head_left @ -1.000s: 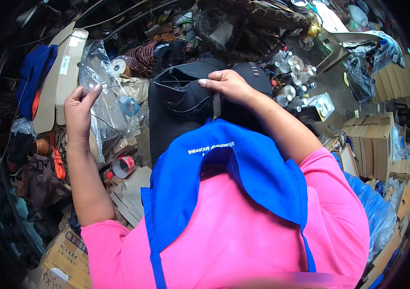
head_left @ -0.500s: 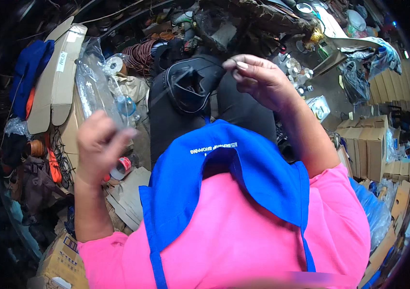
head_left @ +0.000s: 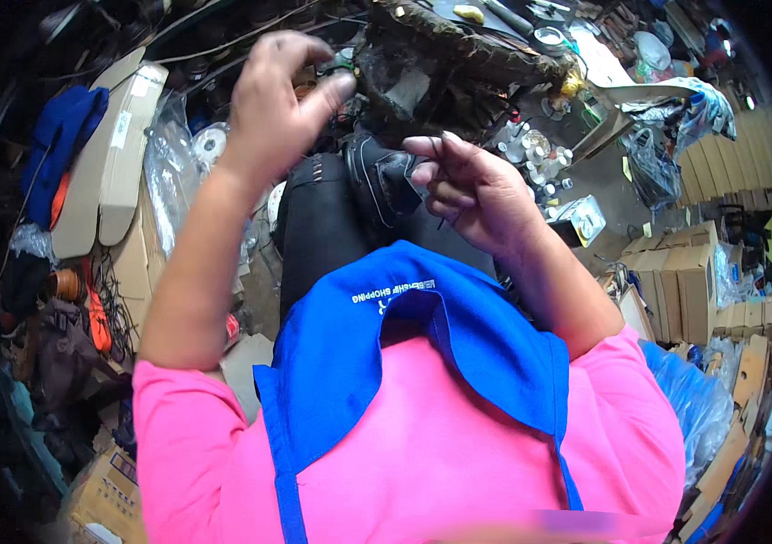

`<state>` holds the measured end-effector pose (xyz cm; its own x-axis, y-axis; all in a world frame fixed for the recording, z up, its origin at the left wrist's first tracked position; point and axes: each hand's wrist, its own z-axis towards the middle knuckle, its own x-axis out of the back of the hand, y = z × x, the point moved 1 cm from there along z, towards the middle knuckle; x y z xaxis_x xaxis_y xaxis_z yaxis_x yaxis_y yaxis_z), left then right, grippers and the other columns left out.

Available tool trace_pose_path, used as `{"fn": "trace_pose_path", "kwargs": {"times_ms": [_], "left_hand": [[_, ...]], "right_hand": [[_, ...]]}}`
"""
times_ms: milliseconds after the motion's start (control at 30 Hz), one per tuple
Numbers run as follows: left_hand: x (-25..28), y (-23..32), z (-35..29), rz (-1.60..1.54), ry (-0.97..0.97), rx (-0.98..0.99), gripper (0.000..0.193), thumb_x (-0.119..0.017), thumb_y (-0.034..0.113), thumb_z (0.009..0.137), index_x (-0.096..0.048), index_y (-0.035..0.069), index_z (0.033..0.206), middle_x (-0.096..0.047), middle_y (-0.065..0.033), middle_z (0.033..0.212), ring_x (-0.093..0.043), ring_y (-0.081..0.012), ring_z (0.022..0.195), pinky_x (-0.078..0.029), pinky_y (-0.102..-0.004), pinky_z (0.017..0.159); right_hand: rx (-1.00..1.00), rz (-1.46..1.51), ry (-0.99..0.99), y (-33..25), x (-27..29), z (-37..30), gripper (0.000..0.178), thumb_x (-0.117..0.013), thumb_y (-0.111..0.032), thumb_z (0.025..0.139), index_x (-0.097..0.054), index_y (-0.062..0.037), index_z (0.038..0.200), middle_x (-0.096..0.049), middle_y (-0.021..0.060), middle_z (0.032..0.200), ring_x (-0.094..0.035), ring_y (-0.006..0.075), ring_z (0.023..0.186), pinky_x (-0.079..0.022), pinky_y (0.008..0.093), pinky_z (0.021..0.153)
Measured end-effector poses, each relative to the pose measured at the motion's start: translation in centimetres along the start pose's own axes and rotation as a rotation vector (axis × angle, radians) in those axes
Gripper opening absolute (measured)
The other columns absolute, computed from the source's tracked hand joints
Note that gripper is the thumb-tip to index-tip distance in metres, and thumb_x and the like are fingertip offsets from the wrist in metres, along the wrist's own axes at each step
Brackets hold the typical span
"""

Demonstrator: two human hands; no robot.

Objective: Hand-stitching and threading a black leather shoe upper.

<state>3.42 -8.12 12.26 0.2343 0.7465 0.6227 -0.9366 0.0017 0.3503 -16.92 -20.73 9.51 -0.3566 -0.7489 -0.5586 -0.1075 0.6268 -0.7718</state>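
A black shoe (head_left: 384,181) with a pale line along its edge rests on my lap, between my knees in black trousers (head_left: 313,231). My left hand (head_left: 279,104) is raised beyond the left knee, its thumb and curled fingers apart and a little blurred. No held thing shows in it. Just right of the shoe, my right hand (head_left: 478,192) has its fingers closed in a pinch. Whatever they grip is too small to make out. The blue apron (head_left: 331,363) covers my chest.
On the left stand folded cardboard (head_left: 118,154), clear plastic wrap (head_left: 168,163) and a white spool (head_left: 210,142). A rough dark block (head_left: 431,63) lies ahead. To the right are several small bottles (head_left: 535,154), a clear container (head_left: 585,218) and stacked cardboard boxes (head_left: 676,272).
My left hand has swung up and away from me, from beside the left thigh to beyond the knee. My right hand has come slightly nearer, and the shoe has turned and shifted right.
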Motion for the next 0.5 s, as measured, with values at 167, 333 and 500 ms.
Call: {"fn": "trace_pose_path", "kwargs": {"times_ms": [167, 333, 500], "left_hand": [[-4.0, 6.0, -5.5, -0.349, -0.188, 0.104, 0.026, -0.061, 0.024, 0.082, -0.068, 0.006, 0.099, -0.054, -0.0155, 0.122, -0.047, -0.0324, 0.115, -0.034, -0.0432, 0.098], [-6.9, 6.2, -7.2, -0.581, -0.324, 0.214, 0.038, -0.052, 0.024, 0.087, -0.062, 0.008, 0.120, -0.034, -0.0180, 0.145, -0.026, -0.0320, 0.136, -0.018, -0.0431, 0.112], [-6.3, 7.6, -8.3, -0.352, -0.302, 0.203, 0.055, -0.054, 0.027, 0.084, -0.050, 0.010, 0.136, -0.017, -0.0189, 0.153, -0.023, -0.0345, 0.138, -0.015, -0.0444, 0.113]], "right_hand": [[-0.007, 0.274, 0.024, 0.2, 0.4, -0.9, 0.037, -0.043, -0.031, 0.098, -0.058, -0.0022, 0.116, -0.066, 0.0058, 0.090, -0.031, 0.0043, 0.045, -0.031, 0.0210, 0.050], [0.035, 0.218, -0.043, 1.0, 0.0, -1.7, 0.036, -0.042, -0.030, 0.097, -0.059, -0.0036, 0.116, -0.067, 0.0059, 0.094, -0.031, 0.0045, 0.046, -0.030, 0.0203, 0.052], [0.009, 0.354, 0.165, 2.8, 2.4, -1.6, 0.034, -0.041, -0.028, 0.097, -0.061, -0.0028, 0.108, -0.068, 0.0085, 0.090, -0.031, 0.0042, 0.047, -0.030, 0.0204, 0.052]]}}
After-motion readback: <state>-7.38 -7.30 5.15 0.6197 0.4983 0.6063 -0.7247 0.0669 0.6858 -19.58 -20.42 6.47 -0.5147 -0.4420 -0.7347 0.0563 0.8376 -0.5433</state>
